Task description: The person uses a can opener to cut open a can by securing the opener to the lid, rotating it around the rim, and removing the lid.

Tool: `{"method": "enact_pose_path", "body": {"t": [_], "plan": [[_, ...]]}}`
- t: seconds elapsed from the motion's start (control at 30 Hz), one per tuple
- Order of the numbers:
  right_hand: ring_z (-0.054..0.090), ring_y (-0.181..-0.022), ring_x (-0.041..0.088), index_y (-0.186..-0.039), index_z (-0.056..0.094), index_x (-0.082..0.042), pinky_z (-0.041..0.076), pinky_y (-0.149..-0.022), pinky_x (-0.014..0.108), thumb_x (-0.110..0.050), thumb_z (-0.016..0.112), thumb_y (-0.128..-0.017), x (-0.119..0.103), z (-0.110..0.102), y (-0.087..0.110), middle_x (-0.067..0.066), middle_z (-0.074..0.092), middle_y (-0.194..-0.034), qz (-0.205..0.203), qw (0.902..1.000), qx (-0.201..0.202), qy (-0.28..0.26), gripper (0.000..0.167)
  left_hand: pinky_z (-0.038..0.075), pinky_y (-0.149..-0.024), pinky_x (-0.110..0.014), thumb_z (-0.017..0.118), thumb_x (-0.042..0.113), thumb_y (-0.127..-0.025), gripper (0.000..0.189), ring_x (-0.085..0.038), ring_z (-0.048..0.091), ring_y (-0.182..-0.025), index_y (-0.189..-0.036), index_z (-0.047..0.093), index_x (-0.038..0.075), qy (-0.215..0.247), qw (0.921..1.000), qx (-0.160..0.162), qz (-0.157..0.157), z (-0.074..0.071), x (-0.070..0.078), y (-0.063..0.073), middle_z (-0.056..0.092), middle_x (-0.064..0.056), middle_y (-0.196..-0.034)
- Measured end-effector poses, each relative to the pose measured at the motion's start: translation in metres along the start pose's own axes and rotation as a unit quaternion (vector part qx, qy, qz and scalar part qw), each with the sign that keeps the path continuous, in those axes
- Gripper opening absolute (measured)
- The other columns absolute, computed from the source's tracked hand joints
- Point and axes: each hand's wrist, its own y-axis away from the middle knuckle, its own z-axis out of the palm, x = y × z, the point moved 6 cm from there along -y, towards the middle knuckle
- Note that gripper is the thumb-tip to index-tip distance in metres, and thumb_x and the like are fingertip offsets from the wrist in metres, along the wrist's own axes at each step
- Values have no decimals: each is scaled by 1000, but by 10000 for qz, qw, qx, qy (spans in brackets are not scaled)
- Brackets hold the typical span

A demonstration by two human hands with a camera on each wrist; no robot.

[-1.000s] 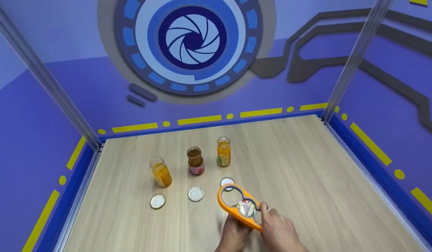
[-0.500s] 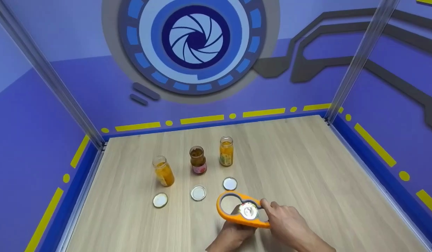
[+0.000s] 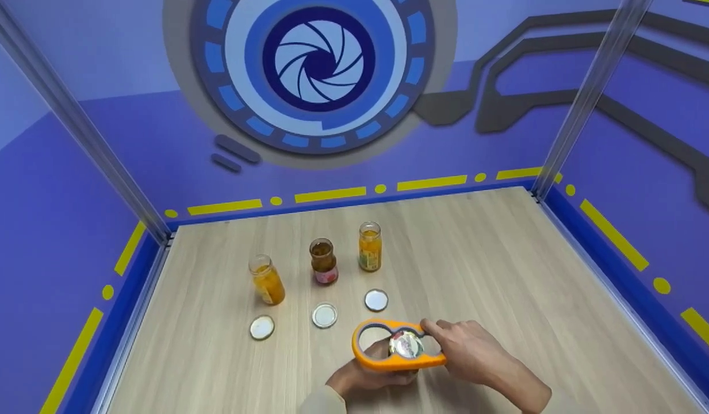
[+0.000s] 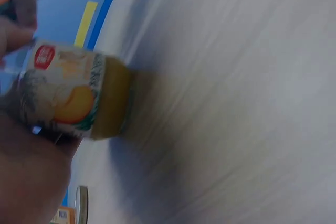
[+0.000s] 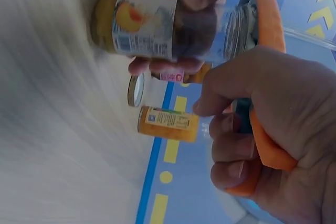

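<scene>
**Opener seated on the last lidded jar**

The left hand point(image 3: 363, 376) wrapped its fingers round the body of the labelled jar point(image 5: 152, 24), which stood on the wooden table point(image 3: 504, 276) at the near edge — a bracing grip, by the look of it, to keep the glass from turning. The orange opener point(image 3: 397, 345) lay flat over the jar's metal lid point(image 3: 406, 344), the lid caught in one of its rings. The right hand point(image 3: 475, 356) curled its fingers round the opener's handle end, just right of the jar, thumb along the top — placed there, it seemed, for leverage.

Beyond the jar stood three open jars point(image 3: 322, 261) in a loose row, and between them and the held jar lay three loose lids point(image 3: 324, 315), each before its own jar, apart from one another.
</scene>
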Motion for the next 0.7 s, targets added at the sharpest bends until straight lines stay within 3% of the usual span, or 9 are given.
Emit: {"method": "enact_pose_path", "body": {"t": [0.13, 0.2, 0.33, 0.53, 0.7], "plan": [[43, -51, 9, -113, 55, -21, 42, -50, 28, 6, 74, -74, 4, 3, -7, -4, 68, -90, -183, 9993, -305, -142, 51, 35, -114, -24, 78, 30, -91, 71, -2, 53, -125, -153, 47, 16, 33, 9980, -608, -151, -11, -1, -3, 58, 15, -140], [40, -51, 9, -115, 55, -22, 40, -49, 27, 5, 75, -75, 5, 4, -11, -5, 65, -89, -271, 9984, -466, -171, 52, 36, -113, -23, 79, 36, -88, 74, -1, 53, -125, -153, 49, 19, 34, 9969, -744, -255, -15, -3, -4, 58, 19, -139], [39, -51, 9, -116, 56, -22, 38, -49, 27, 5, 76, -75, 6, 5, -15, -6, 62, -86, -384, 9974, -585, -188, 53, 34, -115, -24, 81, 41, -85, 80, -1, 50, -131, -155, 49, 21, 139, 9965, -777, -292, -18, -6, -6, 56, 20, -143], [39, -51, 9, -113, 56, -22, 38, -49, 28, 4, 75, -76, 6, 4, -13, -7, 62, -87, -392, 9982, -426, -136, 49, 25, -120, -27, 77, 36, -90, 80, -2, 40, -141, -160, 41, 23, 329, 9963, -790, -121, -13, -7, -6, 47, 8, -157], [37, -50, 9, -113, 56, -22, 37, -49, 27, 3, 74, -78, 5, 5, -10, -7, 64, -88, -242, 9990, -339, -191, 46, 27, -119, -26, 74, 37, -92, 77, -4, 42, -139, -160, 40, 22, 510, 9962, -707, -74, -9, -4, -3, 48, 4, -157]]}}
